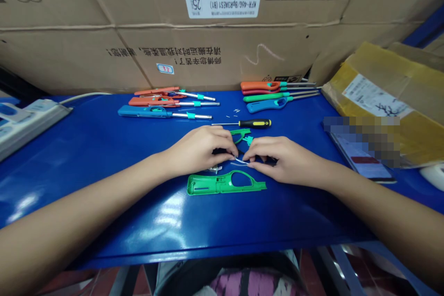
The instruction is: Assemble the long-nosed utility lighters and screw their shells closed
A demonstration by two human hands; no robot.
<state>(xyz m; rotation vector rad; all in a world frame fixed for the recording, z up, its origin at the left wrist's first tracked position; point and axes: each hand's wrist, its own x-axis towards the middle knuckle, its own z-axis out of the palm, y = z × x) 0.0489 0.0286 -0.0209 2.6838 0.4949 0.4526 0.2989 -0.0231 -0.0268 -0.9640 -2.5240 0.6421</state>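
Note:
Over the middle of the blue table, my left hand (208, 147) and my right hand (282, 159) face each other, fingers pinched. A thin white wire (242, 161) runs between their fingertips, an end at each hand. Just in front lies a green plastic shell half (222, 183) with an oval opening, its hollow side up. Behind the fingers another green shell piece (243, 133) shows in part, beside a small teal part (248, 140). A small clear and metal piece (215, 169) sits partly under my left hand.
A screwdriver (255, 123) lies behind the hands. Farther back are opened lighters (149, 111) at left and closed lighters (265, 104) at right. A power strip (33, 118) is on the left; a phone (364, 157) and yellow package (391, 97) are on the right. A cardboard box (180, 39) stands behind.

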